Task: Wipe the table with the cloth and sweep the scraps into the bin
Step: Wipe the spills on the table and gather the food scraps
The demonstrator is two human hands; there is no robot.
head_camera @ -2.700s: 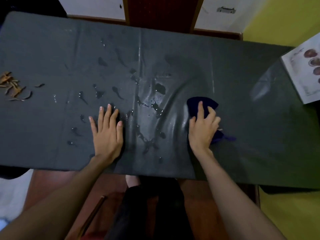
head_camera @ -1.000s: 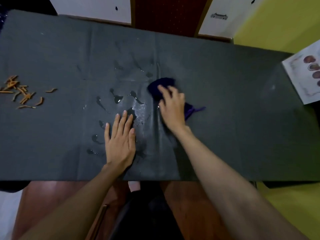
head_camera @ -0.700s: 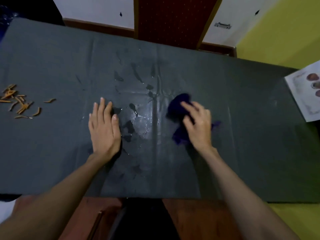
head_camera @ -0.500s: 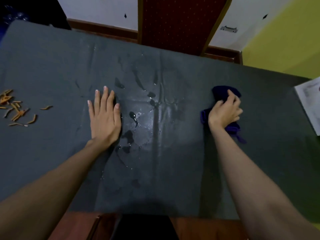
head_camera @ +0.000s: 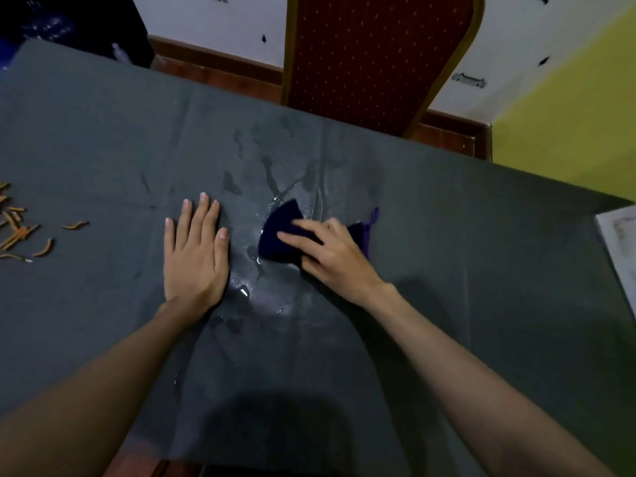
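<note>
Table (head_camera: 447, 235): dark grey covering, spans nearly the whole view; serves as landmark for all below.
Chair (head_camera: 375, 60): red dotted upholstery, gold frame, beyond the table's far edge, back upright.
Left hand (head_camera: 194, 256): laid flat on the table left of centre, fingers straight and close together, palm down, holding nothing.
Right hand (head_camera: 334, 256): right of table centre, pressed on the cloth, fingers extended over its top; apart from the left hand.
Cloth (head_camera: 280, 232): dark blue, bunched, on the table centre under the right hand, loose tail showing at its right side.
Wet patches (head_camera: 261, 294): glistening streaks on the table between and just near of both hands, more farther up.
Paper sheet (head_camera: 619, 242): white, printed, at the table's right edge.
Scraps (head_camera: 20, 232): small orange-brown slivers, scattered at the table's left edge, well apart from the cloth.
</note>
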